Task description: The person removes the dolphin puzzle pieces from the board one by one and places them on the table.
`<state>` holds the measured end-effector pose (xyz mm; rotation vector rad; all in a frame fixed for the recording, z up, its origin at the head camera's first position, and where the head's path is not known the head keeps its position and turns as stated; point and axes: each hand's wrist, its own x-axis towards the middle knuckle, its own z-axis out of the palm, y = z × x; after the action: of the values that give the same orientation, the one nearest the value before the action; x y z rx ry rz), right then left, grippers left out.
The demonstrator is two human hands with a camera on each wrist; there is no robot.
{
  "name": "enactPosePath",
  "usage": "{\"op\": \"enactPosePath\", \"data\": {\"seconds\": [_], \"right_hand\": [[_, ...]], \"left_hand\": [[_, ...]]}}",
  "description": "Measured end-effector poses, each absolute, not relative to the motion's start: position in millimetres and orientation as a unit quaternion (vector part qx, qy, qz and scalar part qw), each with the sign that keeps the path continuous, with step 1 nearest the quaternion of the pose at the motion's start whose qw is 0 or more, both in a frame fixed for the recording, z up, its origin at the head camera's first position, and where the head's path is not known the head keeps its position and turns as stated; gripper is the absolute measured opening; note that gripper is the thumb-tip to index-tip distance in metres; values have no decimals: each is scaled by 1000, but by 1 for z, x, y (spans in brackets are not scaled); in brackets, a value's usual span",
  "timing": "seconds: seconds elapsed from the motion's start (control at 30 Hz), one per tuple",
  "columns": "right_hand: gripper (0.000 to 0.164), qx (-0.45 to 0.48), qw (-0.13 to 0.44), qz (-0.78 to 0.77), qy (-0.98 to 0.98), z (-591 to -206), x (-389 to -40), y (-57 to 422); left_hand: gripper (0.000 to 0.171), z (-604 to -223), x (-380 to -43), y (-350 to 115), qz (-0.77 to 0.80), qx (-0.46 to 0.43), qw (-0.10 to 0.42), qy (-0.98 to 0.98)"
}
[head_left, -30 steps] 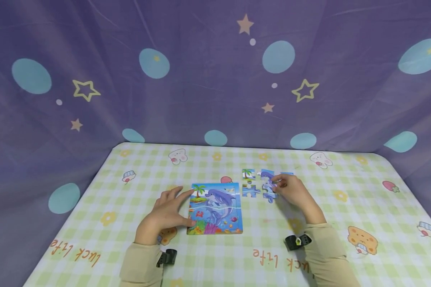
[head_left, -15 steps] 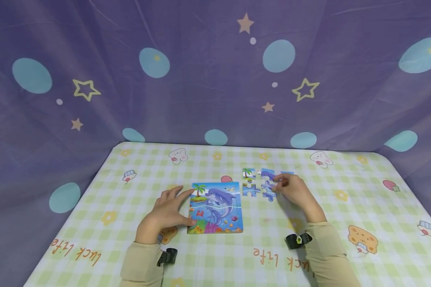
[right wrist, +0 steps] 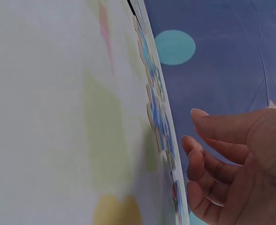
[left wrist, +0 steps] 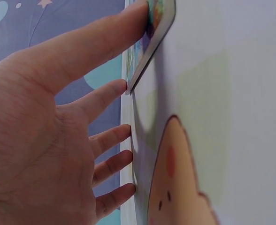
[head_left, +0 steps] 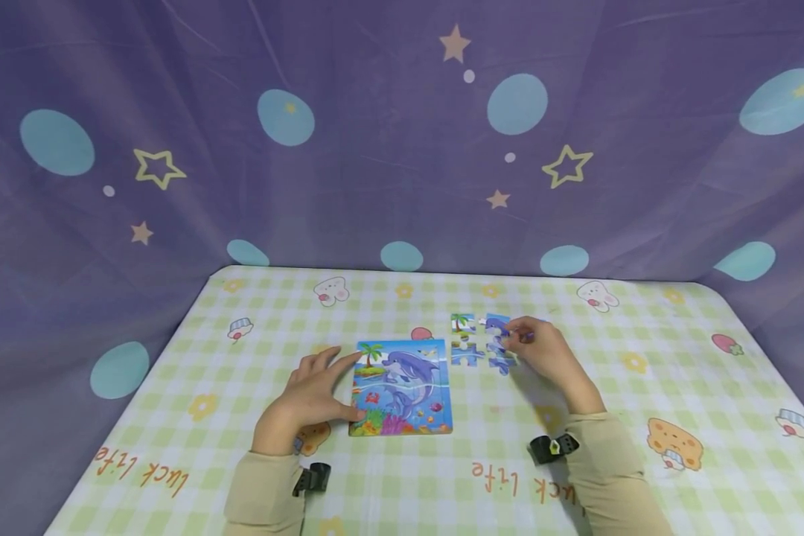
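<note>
In the head view a dolphin jigsaw board (head_left: 402, 391) lies left of a group of loose puzzle pieces. My left hand (head_left: 315, 387) rests along its left edge, thumb at the lower corner and index finger at the upper one. The fingers (left wrist: 111, 140) look straight and spread in the left wrist view. Close over the pieces is my right hand (head_left: 543, 353), fingers loosely bent, a gap showing between thumb and fingertips. It partly covers the right-hand pieces. A palm-tree piece (head_left: 463, 322) and a dolphin-head piece (head_left: 496, 324) show beside it.
The pieces lie in rows on a green-checked tablecloth (head_left: 375, 491) printed with cartoon figures. A purple curtain (head_left: 402, 186) with stars and blue ovals rises behind the table and at both sides.
My right hand has shifted slightly away from me and to the left, covering most of the rightmost upper piece seen earlier. The left hand and the board stay put.
</note>
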<state>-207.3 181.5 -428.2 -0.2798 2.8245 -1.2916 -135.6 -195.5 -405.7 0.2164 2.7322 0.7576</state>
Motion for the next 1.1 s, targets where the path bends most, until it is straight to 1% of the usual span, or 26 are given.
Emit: {"op": "enactPosePath", "data": {"seconds": [0.67,1.1], "right_hand": [[27,-87,49,-431,897,-417,-195,142],[22,-128,48,-425,895,-415,-184,111]], "left_hand": [[93,-407,-136,-195,270,80,145,949],[94,-406,-136,-196,268,77,145,949]]}}
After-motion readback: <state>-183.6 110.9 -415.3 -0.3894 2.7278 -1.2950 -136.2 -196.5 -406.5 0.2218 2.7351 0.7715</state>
